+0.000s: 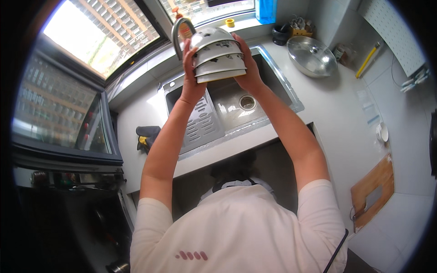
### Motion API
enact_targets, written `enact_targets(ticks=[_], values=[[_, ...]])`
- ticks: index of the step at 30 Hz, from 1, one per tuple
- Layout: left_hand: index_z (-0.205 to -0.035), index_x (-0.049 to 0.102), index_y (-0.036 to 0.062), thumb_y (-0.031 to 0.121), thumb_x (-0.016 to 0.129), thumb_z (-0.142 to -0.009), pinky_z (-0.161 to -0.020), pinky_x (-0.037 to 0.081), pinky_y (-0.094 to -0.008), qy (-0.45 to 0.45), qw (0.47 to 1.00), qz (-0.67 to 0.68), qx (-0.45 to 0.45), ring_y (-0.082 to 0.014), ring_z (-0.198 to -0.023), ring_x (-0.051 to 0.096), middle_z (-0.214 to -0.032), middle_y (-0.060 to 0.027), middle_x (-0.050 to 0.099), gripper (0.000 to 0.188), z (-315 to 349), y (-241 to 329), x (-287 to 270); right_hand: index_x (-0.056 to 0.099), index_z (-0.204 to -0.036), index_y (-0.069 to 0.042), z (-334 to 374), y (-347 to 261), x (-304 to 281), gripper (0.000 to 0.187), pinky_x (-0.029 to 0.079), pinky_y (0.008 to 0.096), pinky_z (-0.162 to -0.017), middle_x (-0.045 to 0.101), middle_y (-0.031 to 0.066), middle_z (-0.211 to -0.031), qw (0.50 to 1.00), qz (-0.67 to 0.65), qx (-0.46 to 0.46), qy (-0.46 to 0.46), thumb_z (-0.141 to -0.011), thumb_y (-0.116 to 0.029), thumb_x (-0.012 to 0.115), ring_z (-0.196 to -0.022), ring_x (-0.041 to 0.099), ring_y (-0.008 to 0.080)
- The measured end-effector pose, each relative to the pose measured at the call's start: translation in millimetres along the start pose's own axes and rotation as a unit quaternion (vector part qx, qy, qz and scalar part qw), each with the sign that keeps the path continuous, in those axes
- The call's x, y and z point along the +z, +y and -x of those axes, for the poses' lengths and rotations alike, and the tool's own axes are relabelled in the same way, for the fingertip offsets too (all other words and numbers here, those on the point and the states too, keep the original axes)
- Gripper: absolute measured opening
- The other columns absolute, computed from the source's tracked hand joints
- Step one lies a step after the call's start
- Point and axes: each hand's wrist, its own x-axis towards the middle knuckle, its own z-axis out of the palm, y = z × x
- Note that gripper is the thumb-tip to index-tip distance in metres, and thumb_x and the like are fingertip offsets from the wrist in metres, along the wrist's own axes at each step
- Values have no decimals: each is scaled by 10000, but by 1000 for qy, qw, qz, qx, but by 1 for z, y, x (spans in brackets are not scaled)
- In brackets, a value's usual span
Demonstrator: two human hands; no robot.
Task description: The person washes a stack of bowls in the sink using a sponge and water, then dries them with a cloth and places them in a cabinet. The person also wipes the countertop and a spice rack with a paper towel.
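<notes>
Between my two hands is a stack of white bowls (219,57) with a dark leafy pattern, held up over the far part of the sink (232,107). The bowls are nested with their rounded undersides facing up and away from me. My left hand (192,75) presses on the left side of the stack, fingers along the rims. On the opposite side my right hand (248,68) grips it, with the fingers partly hidden behind the bowls. A curved grey faucet (175,38) rises just beyond my left fingers.
A grey drainer tray (202,123) covers the sink's left part. Dark gloves (148,136) lie left of it. A metal basin (312,57) and a black mortar (281,35) stand at the far right. A cutting board with a cleaver (373,195) lies right. An open window (63,109) juts in at left.
</notes>
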Motion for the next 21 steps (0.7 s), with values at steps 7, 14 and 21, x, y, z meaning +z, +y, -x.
enact_targets(ticks=[7,14,21], values=[[-1410,242,210,105,835,-713,-1166,267,-468,15,985,-98,144,-369,-1462,192,-1590,-217,87,921,-63,3,21,316,-1493,-138,-62,11,-49,858,350,350,-1128,373,108,-1527,988,-36,-153,-13,-769,34,743,-1388,395,261],[-1418,253,168,122,838,-718,-1160,262,-456,4,981,-114,154,-374,-1450,220,-1571,-236,155,914,-85,12,38,298,-1492,-110,-70,14,-68,858,372,350,-1101,369,110,-1523,988,-58,-141,-4,-776,24,750,-1342,438,247],[-1482,267,224,-138,469,-690,-1054,433,-462,36,830,345,-436,-332,-1360,379,-1455,-109,362,893,-47,25,64,289,-1457,-62,-21,42,-64,740,409,358,-1024,505,147,-1327,995,-21,95,-13,-882,-238,721,-1199,519,235]])
